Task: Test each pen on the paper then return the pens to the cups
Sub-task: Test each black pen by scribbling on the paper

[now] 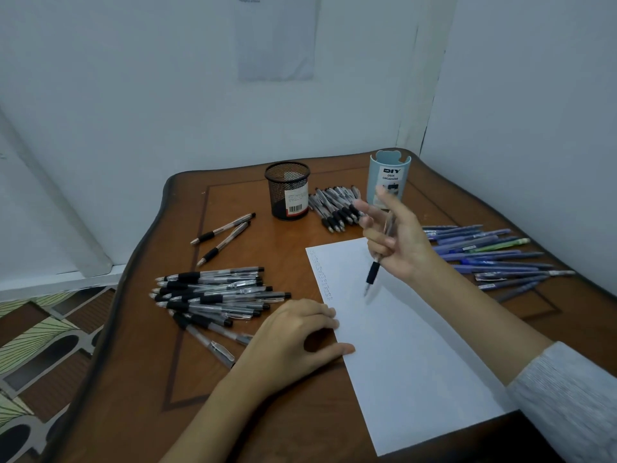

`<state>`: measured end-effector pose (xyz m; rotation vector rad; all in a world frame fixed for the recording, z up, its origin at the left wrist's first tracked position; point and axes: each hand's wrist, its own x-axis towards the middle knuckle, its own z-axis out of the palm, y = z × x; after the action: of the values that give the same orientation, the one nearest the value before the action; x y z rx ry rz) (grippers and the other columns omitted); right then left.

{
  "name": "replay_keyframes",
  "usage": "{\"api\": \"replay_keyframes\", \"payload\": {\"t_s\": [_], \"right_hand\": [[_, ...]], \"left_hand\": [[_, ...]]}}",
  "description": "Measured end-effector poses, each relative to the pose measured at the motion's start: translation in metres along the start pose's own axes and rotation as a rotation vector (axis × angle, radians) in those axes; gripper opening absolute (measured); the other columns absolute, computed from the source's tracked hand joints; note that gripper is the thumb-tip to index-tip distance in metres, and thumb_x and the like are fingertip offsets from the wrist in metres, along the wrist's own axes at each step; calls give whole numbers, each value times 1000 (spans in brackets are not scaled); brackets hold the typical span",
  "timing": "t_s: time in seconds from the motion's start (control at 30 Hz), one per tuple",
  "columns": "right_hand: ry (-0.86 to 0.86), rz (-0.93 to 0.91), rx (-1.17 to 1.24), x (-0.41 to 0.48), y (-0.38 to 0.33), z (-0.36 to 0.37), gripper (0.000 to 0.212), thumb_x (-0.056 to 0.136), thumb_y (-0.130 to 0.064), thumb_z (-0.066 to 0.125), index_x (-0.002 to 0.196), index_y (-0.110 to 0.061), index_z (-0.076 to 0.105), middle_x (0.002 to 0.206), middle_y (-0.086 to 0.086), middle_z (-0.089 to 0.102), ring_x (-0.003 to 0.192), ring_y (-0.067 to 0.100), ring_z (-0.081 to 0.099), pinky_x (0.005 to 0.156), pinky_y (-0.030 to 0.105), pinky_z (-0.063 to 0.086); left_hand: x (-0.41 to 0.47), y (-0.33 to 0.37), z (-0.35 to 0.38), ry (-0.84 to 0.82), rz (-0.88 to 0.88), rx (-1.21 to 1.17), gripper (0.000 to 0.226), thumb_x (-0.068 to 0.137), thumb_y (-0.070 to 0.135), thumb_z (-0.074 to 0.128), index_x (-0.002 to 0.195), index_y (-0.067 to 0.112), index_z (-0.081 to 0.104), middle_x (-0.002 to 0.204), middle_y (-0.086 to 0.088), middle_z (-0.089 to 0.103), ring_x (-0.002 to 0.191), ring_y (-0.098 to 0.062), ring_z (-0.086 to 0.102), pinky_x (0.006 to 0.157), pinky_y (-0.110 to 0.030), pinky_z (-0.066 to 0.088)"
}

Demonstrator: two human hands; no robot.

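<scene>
Hanging above paper [400,345], right hand [397,242], fingers [379,246] gripping pen [373,273] tip-down, left hand [290,335] loose-fingered, empty, resting on paper edge

White paper [400,345] lies flat on the table, with a column of faint marks along its left edge. A black mesh cup [287,190] and a blue cup [389,177] stand upright beyond it, with black pens [337,205] lying between them, a larger heap [213,295] at left and blue pens [494,255] at right. One black-gripped pen [374,272] is held tip-down over the paper.
</scene>
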<state>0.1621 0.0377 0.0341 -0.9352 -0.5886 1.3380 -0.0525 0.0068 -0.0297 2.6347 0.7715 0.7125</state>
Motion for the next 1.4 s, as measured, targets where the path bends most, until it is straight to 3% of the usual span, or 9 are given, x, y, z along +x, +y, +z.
{"api": "replay_keyframes", "payload": {"t_s": [0.13, 0.2, 0.3, 0.47, 0.6, 0.77, 0.9, 1.03, 1.4], "right_hand": [[-44, 106, -58, -1, 6, -7, 34, 99, -17, 41, 115, 3, 62, 97, 17, 68, 45, 6, 54, 35, 10, 31], [-91, 208, -76, -2, 10, -13, 54, 101, -37, 31, 115, 0, 67, 90, 18, 69, 58, 16, 60, 47, 18, 44], [-69, 290, -185, -4, 18, -15, 76, 97, -60, 26, 94, -2, 76, 63, 11, 61, 47, 11, 46, 42, 18, 37], [62, 145, -317, -11, 40, -8, 30, 80, -38, 71, 82, -9, 68, 56, -1, 55, 39, 3, 41, 36, 12, 31], [141, 6, -460, -10, 48, -2, 43, 90, -47, 57, 70, -9, 55, 52, 6, 58, 35, 10, 42, 33, 18, 29], [143, -164, -696, -16, 60, 0, 42, 80, -38, 75, 61, -11, 49, 54, 11, 61, 33, 14, 45, 35, 20, 36], [181, -341, -919, -17, 70, 1, 37, 86, -28, 70, 61, -7, 52, 50, 6, 60, 34, 7, 50, 42, 17, 43], [123, -381, -897, -13, 73, -5, 33, 85, -2, 59, 59, -9, 41, 48, 6, 47, 41, 12, 55, 47, 25, 47], [70, -372, -869, -10, 76, -7, 35, 83, 1, 61, 58, -9, 38, 46, 4, 43, 39, 15, 54, 49, 29, 46]], "left_hand": [[-1, 2, 0, -6, 3, -2, 50, 84, 64, 53, 105, 23, 73, 113, 11, 67, 106, 3, 57, 93, -20, 46], [-1, 2, 0, -12, 3, -7, 50, 85, 63, 51, 107, 24, 72, 115, 12, 66, 108, 3, 56, 94, -21, 46], [-1, 2, 1, -19, 2, -10, 50, 86, 63, 49, 108, 24, 72, 116, 13, 65, 109, 3, 55, 95, -21, 46], [0, 1, 1, -17, 6, -8, 50, 85, 63, 50, 108, 24, 71, 116, 12, 65, 108, 3, 55, 94, -20, 46], [0, 1, 1, -12, 11, -5, 50, 84, 63, 50, 107, 23, 72, 115, 11, 66, 107, 2, 56, 94, -20, 46], [0, 1, 1, -12, 8, -11, 50, 84, 63, 50, 104, 23, 73, 113, 11, 67, 105, 2, 57, 92, -17, 45], [-1, 2, 2, -1, 6, -9, 49, 84, 63, 51, 101, 23, 73, 110, 11, 67, 103, 3, 57, 91, -15, 43], [0, 3, 1, -1, 14, 5, 50, 85, 64, 48, 99, 23, 74, 107, 12, 68, 101, 3, 57, 90, -12, 42], [0, 3, 0, -2, 15, 1, 50, 84, 64, 50, 99, 23, 74, 106, 11, 68, 100, 2, 59, 89, -17, 46]]}}
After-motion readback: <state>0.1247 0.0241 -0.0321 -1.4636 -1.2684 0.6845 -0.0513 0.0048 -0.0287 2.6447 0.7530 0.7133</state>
